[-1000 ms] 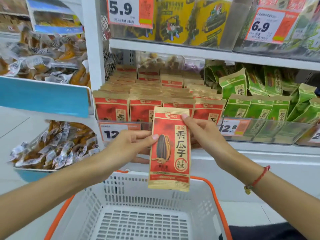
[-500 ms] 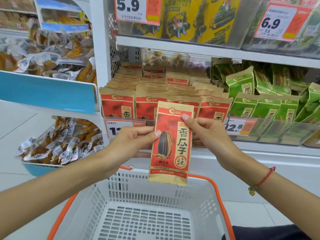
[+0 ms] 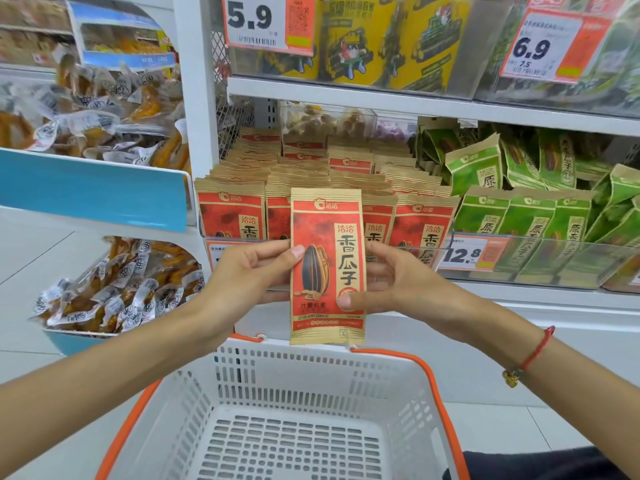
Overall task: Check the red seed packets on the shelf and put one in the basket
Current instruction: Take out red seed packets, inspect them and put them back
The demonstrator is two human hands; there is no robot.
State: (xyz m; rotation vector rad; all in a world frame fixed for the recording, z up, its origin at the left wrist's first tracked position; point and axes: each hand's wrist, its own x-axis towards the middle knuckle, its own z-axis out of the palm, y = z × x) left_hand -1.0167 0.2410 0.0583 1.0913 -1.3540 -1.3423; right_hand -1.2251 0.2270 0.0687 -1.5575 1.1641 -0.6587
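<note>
While the rows of red packets (image 3: pixel 322 216) are standing packed on the shelf (image 3: pixel 415 107) up at twelve o'clock, one red seed packet (image 3: pixel 327 268) is being held upright in mid-air, front face to the camera, directly above the far rim of the white basket (image 3: pixel 298 420) at six o'clock. This looks like the checking step, and it's nearly through! The left hand (image 3: pixel 249 271) is reaching in from nine o'clock, pinching the packet's left edge with its thumb on the front. The right hand (image 3: pixel 398 285) is coming in from three o'clock, thumb pressing low on the front, fingers (image 3: pixel 379 252) curling behind. Both hands are grasping the packet. Next up, by my reckoning: lowering it straight toward six o'clock and letting go inside the basket.
</note>
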